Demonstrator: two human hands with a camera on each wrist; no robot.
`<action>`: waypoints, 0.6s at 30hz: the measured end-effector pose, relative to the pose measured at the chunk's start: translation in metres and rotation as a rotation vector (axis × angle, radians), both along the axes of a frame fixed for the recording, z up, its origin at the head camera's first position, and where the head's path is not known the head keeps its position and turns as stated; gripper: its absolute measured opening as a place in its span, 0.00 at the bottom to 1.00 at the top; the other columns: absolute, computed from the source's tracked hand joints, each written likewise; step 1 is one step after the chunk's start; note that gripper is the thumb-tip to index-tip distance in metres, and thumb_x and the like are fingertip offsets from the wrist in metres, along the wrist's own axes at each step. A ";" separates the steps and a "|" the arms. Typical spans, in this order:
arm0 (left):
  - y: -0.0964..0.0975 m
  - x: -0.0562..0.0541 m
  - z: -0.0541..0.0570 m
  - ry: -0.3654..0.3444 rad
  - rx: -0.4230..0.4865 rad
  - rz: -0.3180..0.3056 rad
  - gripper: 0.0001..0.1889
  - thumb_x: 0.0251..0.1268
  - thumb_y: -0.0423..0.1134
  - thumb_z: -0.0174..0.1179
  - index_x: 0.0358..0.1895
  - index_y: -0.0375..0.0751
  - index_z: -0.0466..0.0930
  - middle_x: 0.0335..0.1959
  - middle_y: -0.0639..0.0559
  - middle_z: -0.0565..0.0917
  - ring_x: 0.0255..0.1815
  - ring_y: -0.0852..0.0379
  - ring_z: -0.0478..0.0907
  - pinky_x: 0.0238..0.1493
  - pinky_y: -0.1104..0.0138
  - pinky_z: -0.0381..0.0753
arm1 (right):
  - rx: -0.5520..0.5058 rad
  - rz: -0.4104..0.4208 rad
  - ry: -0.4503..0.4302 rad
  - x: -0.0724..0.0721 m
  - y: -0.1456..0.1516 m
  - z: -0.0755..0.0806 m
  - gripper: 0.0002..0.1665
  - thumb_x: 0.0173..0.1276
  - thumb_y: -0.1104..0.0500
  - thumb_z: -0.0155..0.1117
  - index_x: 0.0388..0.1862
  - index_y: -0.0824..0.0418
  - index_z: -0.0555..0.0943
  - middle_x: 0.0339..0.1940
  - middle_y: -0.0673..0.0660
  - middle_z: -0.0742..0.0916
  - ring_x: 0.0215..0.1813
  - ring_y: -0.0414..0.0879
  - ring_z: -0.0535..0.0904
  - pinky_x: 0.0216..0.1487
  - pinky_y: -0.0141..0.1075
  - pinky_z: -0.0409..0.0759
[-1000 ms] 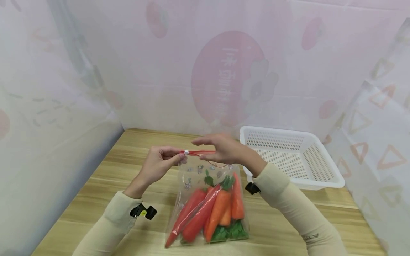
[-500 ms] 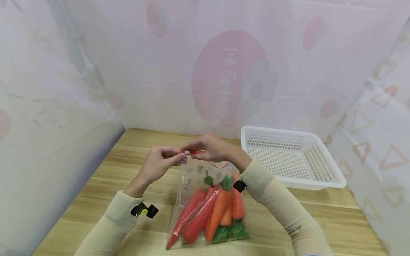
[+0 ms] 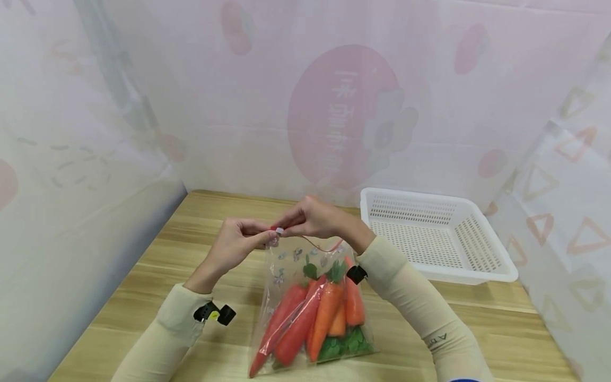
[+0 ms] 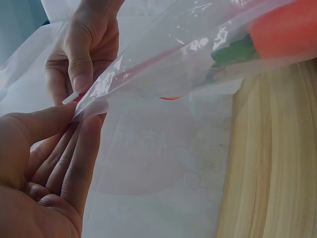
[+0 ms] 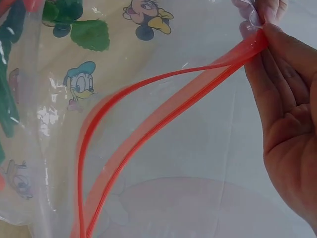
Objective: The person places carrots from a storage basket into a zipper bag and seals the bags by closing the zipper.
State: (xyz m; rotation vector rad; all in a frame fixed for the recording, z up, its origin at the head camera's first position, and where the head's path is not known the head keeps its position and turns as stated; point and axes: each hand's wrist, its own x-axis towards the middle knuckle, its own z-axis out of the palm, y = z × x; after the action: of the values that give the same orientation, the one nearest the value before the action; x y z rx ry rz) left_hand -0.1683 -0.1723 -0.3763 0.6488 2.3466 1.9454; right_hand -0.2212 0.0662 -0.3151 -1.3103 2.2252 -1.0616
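Note:
A clear zip bag (image 3: pixel 273 273) with printed cartoon figures hangs below both hands, holding several carrots (image 3: pixel 326 318), red carrot-like vegetables (image 3: pixel 286 313) and green leaves (image 3: pixel 350 345). My left hand (image 3: pixel 231 246) pinches the bag's upper left corner between thumb and fingers. Right beside it, my right hand (image 3: pixel 317 218) pinches the red zip strip (image 5: pixel 148 126) at the small white slider (image 3: pixel 279 231). In the right wrist view the strip's two edges stand apart farther from the fingers. The slider (image 4: pixel 71 97) also shows by the right thumb in the left wrist view.
A white perforated basket (image 3: pixel 496 268) stands at the back right of the wooden table (image 3: pixel 157 265). Printed sheets (image 3: pixel 238 132) wall in the table at the back and on both sides.
My right hand has moved left along the bag's mouth to the slider and closed its thumb and fingers there. The left hand has kept its grip on the corner.

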 end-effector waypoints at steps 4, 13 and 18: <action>0.001 0.000 0.001 -0.014 0.017 -0.020 0.09 0.71 0.34 0.70 0.46 0.30 0.91 0.38 0.38 0.93 0.37 0.57 0.93 0.42 0.61 0.93 | 0.015 -0.003 0.011 0.000 0.001 0.004 0.14 0.73 0.64 0.71 0.56 0.63 0.90 0.51 0.59 0.94 0.51 0.42 0.92 0.51 0.33 0.90; 0.002 -0.001 0.001 -0.011 0.029 -0.065 0.09 0.71 0.33 0.69 0.46 0.29 0.90 0.39 0.38 0.93 0.37 0.57 0.93 0.42 0.60 0.93 | 0.031 0.012 0.022 -0.002 0.003 0.007 0.14 0.73 0.63 0.72 0.55 0.63 0.91 0.49 0.58 0.94 0.47 0.40 0.92 0.49 0.33 0.90; 0.002 0.000 0.001 0.000 0.030 -0.079 0.08 0.71 0.31 0.69 0.46 0.28 0.89 0.39 0.36 0.93 0.37 0.57 0.93 0.42 0.60 0.93 | 0.033 0.031 0.031 -0.004 0.005 0.006 0.13 0.73 0.63 0.72 0.54 0.63 0.91 0.49 0.58 0.94 0.49 0.41 0.92 0.51 0.33 0.90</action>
State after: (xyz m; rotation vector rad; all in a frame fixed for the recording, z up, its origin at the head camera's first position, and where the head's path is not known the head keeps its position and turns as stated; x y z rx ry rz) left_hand -0.1687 -0.1702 -0.3758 0.7315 2.2585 1.9514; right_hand -0.2253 0.0710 -0.3094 -1.3522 2.2279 -0.9963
